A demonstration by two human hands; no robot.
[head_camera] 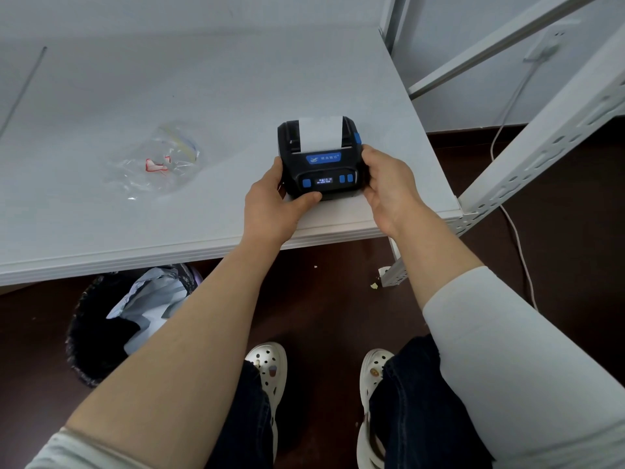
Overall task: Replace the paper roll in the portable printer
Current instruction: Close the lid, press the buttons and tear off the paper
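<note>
A small black portable printer (pixel 323 162) with blue buttons and a lit display stands on the white table (pixel 101 96), near its front right corner. A strip of white paper (pixel 321 133) sticks up out of the slot behind its closed lid. My left hand (pixel 274 204) grips the printer's left side, thumb on the front lower edge. My right hand (pixel 389 184) holds its right side. The roll inside is hidden.
A crumpled clear plastic wrapper (pixel 155 160) with red marks lies on the table to the left. Under the table stands a dark waste bin (pixel 111 326) with paper in it. A white metal shelf frame (pixel 541 137) and a cable (pixel 517 231) rise at the right.
</note>
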